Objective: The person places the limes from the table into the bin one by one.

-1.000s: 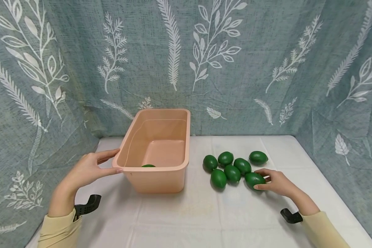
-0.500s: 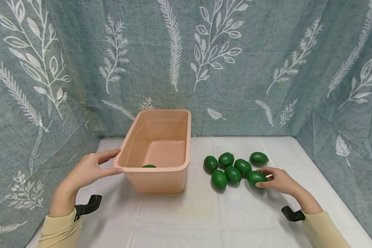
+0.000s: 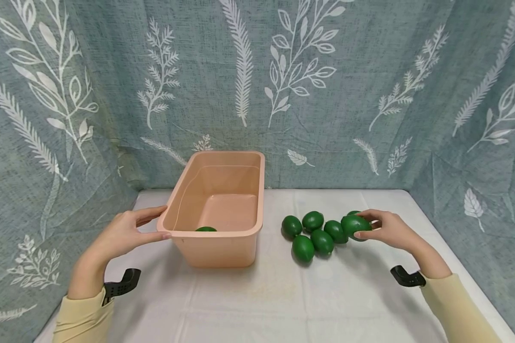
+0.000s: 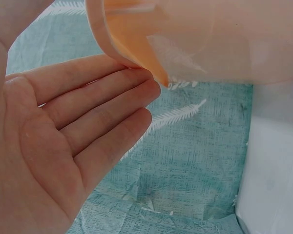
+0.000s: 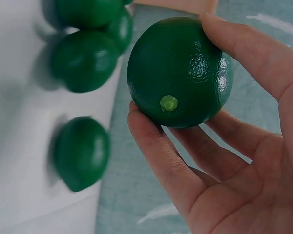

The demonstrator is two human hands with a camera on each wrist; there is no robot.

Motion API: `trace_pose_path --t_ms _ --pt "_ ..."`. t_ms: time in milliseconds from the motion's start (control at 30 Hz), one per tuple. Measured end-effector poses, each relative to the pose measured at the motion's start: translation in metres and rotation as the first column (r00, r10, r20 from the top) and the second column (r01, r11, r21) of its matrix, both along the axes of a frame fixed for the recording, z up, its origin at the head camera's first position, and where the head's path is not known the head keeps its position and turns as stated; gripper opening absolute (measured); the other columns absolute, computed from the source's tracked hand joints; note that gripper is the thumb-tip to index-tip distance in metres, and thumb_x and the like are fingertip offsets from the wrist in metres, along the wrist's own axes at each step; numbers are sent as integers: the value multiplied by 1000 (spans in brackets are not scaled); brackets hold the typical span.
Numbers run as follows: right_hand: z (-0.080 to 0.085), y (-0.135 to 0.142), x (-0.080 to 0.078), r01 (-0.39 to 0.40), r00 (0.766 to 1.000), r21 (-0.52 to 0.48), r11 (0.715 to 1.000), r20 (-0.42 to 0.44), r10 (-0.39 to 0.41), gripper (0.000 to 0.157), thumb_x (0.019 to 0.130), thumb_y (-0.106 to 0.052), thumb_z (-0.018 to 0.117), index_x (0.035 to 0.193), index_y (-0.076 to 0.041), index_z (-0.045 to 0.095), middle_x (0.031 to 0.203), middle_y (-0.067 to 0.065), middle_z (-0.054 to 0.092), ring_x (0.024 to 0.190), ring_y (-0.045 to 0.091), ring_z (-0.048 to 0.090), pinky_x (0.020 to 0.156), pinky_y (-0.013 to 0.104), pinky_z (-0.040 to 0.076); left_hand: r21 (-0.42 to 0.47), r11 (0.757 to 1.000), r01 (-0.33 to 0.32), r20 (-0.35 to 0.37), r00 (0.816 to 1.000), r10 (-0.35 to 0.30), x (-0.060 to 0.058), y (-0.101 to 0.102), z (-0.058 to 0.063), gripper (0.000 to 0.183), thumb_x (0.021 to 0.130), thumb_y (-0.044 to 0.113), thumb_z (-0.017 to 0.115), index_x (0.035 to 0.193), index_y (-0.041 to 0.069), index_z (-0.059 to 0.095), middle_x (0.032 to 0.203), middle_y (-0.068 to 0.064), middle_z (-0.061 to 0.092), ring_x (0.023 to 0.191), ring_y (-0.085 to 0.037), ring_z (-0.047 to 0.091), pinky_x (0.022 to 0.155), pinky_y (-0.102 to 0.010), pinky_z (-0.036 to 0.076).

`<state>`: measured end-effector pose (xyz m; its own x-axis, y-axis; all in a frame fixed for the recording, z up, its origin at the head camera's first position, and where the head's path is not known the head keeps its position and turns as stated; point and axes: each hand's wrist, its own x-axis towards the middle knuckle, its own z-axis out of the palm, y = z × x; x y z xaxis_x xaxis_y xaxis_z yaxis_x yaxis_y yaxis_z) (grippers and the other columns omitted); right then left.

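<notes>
My right hand (image 3: pixel 390 229) holds a green lime (image 5: pixel 173 78) between the thumb and fingertips, raised above the white table. The lime's pale stem spot shows in the right wrist view. In the head view it partly hides another lime (image 3: pixel 353 213) behind it. My left hand (image 3: pixel 126 233) touches the near left corner of a peach-coloured plastic bin (image 3: pixel 214 234). Its fingers (image 4: pixel 112 117) are straight, with the tips right at the rim in the left wrist view. Inside the bin, the top of one lime (image 3: pixel 206 229) shows above the near rim; the rest is hidden.
Several limes (image 3: pixel 322 241) lie in a cluster on the white tablecloth (image 3: pixel 279 295) between the bin and my right hand. A blue-green leaf-patterned curtain (image 3: pixel 347 95) closes off the back and both sides. Black wrist mounts (image 3: pixel 122 283) stick out from both wrists.
My right hand has lifted the lime off the table beside the cluster, moving up and slightly away from me. The left hand and the bin stay where they were.
</notes>
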<state>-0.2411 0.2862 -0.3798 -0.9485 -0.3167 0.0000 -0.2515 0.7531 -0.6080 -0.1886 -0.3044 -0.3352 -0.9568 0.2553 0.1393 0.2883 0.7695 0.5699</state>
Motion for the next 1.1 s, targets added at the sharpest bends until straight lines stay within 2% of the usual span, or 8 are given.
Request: trace_pose_path --t_ms 300,633,800,1100 --pt "27 -21 -19 -45 997 26 999 -69 47 61 79 -46 74 128 -13 59 121 14 62 102 31 64 79 40 56 2 1000 6 0 1000 -6 0 -1 0 72 80 47 73 139 12 50 138 -14 52 123 -43 51 95 -58 46" --pt "54 -46 -35 -96 994 57 994 -56 99 65 80 -47 73 132 -11 55 125 16 59 110 35 61 83 44 56 2 1000 9 -6 1000 -9 0 -1 0 70 81 45 73 139 12 51 138 -12 53 123 -42 51 95 -58 46" --pt "64 -60 -42 -106 993 66 992 -54 109 66 79 -50 73 132 -15 55 124 13 60 111 34 61 87 47 54 2 1000 21 -11 1000 -21 -1 -1 0 70 81 42 73 139 11 50 138 -14 53 122 -43 51 95 -57 47" --pt "83 -96 -61 -166 986 41 985 -26 167 65 78 -49 74 132 -17 56 120 8 62 104 24 65 81 39 56 -4 1000 14 -1 1000 -14 0 0 2 69 82 42 73 140 12 50 138 -15 52 122 -43 51 95 -56 47"
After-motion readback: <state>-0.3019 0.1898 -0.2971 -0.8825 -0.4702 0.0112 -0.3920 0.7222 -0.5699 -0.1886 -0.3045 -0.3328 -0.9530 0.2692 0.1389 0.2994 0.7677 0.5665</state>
